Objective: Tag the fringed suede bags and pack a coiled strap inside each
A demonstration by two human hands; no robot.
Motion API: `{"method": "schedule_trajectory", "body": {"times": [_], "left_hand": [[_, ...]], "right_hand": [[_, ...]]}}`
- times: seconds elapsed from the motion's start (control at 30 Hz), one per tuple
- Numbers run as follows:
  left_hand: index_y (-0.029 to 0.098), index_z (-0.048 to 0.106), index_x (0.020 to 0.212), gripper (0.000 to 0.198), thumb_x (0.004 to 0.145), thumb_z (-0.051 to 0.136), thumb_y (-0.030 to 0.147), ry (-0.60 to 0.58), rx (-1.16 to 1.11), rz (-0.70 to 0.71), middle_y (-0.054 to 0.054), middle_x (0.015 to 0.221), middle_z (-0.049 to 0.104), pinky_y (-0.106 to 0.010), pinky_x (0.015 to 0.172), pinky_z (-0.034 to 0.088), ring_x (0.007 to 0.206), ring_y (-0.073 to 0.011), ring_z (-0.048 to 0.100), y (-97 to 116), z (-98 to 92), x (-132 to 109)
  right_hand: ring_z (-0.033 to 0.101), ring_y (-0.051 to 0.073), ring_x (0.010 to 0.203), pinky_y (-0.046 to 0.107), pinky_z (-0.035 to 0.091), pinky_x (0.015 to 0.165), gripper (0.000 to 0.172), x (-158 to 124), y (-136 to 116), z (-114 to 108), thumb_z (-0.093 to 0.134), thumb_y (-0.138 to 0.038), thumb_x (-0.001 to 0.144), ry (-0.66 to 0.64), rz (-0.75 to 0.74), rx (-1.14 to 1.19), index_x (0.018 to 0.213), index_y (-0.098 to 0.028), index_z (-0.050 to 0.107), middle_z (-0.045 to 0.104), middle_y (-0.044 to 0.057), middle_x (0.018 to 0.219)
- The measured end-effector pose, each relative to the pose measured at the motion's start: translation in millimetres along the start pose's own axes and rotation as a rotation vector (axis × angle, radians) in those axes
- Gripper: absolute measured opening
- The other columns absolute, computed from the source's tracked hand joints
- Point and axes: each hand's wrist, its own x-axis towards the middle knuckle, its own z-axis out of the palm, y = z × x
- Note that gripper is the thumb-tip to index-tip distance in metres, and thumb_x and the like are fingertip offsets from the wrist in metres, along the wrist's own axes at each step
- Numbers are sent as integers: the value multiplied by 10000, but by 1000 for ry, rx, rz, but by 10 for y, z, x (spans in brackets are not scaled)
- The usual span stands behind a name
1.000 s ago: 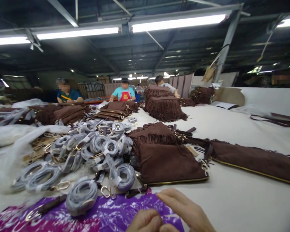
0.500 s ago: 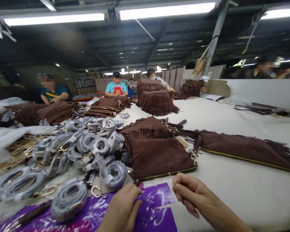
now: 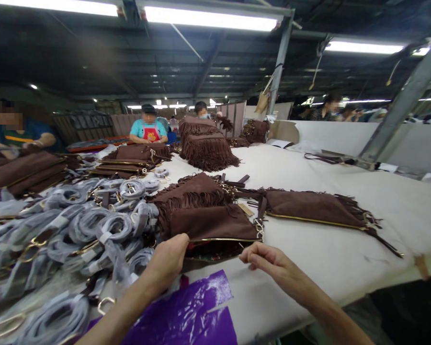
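A brown bag (image 3: 208, 223) lies in front of me with its gold-toothed zip open, showing a dark patterned lining (image 3: 215, 249). My left hand (image 3: 170, 254) is closed on the left side of the bag's opening. At the opening's right corner, my right hand (image 3: 262, 256) is pinched at the lower edge; its fingertips partly hide what they grip. A small white bit shows just above those fingertips. Beneath my left forearm spreads a shiny purple plastic sheet (image 3: 187, 311). Behind the bag lies another brown fringed bag (image 3: 197, 189).
Coiled grey wrapped straps (image 3: 111, 227) with gold clips are heaped at left. A long brown fringed bag (image 3: 312, 206) lies to the right on the white table (image 3: 345, 273). Fringed bags (image 3: 208, 143) are stacked farther back. Co-workers, including a person in a red apron (image 3: 150, 132), are across the table.
The bag's zipped side has come open, and its inside now shows. My left hand has moved from the purple sheet up to the bag's edge. The view has swung right.
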Motion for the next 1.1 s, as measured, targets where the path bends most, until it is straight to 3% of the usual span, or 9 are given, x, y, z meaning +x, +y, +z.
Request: {"method": "schedule_trajectory", "body": {"times": [0.1, 0.27, 0.37, 0.47, 0.53, 0.67, 0.83, 0.97, 1.1], "left_hand": [[203, 512, 825, 247, 923, 296, 135, 55, -54, -22, -34, 816, 617, -278, 701, 406, 778, -185, 599, -26, -87, -11], [203, 536, 854, 245, 923, 304, 161, 116, -82, -39, -29, 825, 616, -281, 734, 423, 794, -182, 589, -121, -189, -53], [193, 549, 863, 241, 903, 319, 134, 143, 17, -36, -51, 858, 619, -313, 747, 437, 808, -204, 588, -118, -256, -99], [187, 579, 886, 244, 880, 350, 104, 203, 58, 106, -82, 977, 619, -349, 808, 446, 893, -230, 574, 97, -237, -126], [193, 589, 870, 241, 863, 374, 82, 125, 7, 252, -72, 956, 621, -333, 790, 461, 870, -221, 571, 339, -140, -95], [172, 615, 881, 278, 809, 393, 21, -75, -70, 406, -87, 949, 648, -351, 817, 488, 880, -233, 595, 741, 168, 172], [114, 628, 1118, 454, 781, 354, -19, 55, -330, 262, -142, 1159, 656, -380, 998, 446, 1100, -250, 592, 714, 352, 620], [175, 652, 1164, 518, 769, 368, -2, 119, -546, 311, -74, 1201, 673, -378, 1033, 430, 1129, -234, 596, 559, 305, 787], [176, 708, 1074, 505, 739, 378, -7, 127, -531, 266, -71, 1144, 703, -365, 1006, 450, 1090, -232, 620, 484, 288, 923]], "right_hand": [[547, 219, 992, 347, 410, 886, 294, 120, -89, 24, 493, -463, 916, -33, -72, -97, 845, -191, 578, 639, 64, 1040], [499, 158, 719, 278, 394, 663, 271, 285, -172, 112, 404, -372, 953, -186, -87, -397, 829, -191, 562, 567, -3, 754], [516, 160, 760, 271, 405, 686, 298, 314, -216, 94, 397, -381, 965, -212, -126, -362, 768, -196, 522, 583, 5, 796], [548, 207, 995, 322, 422, 862, 307, 371, -244, 32, 439, -424, 958, -169, -183, -184, 788, -191, 543, 631, 62, 1085], [534, 228, 1095, 365, 391, 958, 301, 444, -227, -4, 475, -437, 948, -125, -219, -59, 804, -187, 562, 628, 78, 1173], [557, 228, 1102, 385, 363, 1012, 268, 601, -134, -41, 540, -430, 925, -17, -286, 172, 855, -182, 615, 669, 70, 1038], [592, 220, 1005, 338, 449, 868, 295, 647, -94, -112, 594, -478, 880, 75, -243, 330, 822, -189, 612, 660, 58, 918], [594, 203, 901, 337, 456, 828, 348, 585, -51, -195, 528, -492, 911, 10, -161, 70, 876, -163, 636, 664, 74, 917], [573, 194, 820, 331, 463, 766, 366, 562, 89, -214, 458, -477, 937, 11, -114, -252, 904, -165, 648, 648, 55, 857]]}}
